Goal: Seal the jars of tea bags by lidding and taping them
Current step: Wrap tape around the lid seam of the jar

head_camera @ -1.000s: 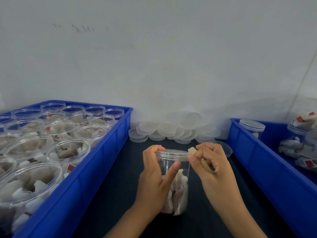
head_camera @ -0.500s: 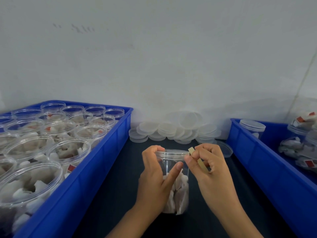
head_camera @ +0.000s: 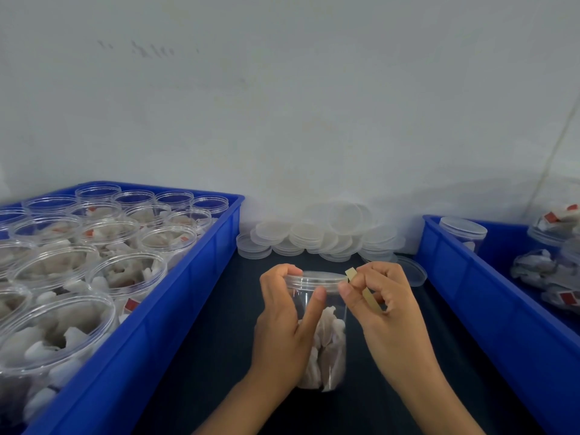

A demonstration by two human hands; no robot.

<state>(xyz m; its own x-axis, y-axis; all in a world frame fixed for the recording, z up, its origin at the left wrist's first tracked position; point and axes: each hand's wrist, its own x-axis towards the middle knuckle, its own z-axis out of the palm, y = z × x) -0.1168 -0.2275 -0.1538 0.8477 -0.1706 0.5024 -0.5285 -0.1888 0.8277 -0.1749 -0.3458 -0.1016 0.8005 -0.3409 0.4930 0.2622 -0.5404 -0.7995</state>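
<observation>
Jar: I see the clear round plastic jar of white tea bags standing upright on the dark table, at six o'clock from the centre of my view, between the two hands.
Lid: a translucent round plastic lid sits on the jar's mouth.
Left hand: my left hand wraps the jar from nine o'clock, thumb laid across the front wall up to the lid's edge, fingers curled over the rim; its grip is closed on the jar.
Right hand: my right hand sits at three o'clock of the lid, its grip pinching a short tan strip of tape.
Tape: the strip's upper end stands just beside the lid's right edge; I cannot tell whether it touches.
Spare lids: a heap of translucent round lids lies against the white wall at twelve o'clock of the jar.
Left bin: a blue plastic crate at nine o'clock holds open jars of tea bags.
Right bin: a second blue plastic crate at three o'clock holds lidded jars.
</observation>
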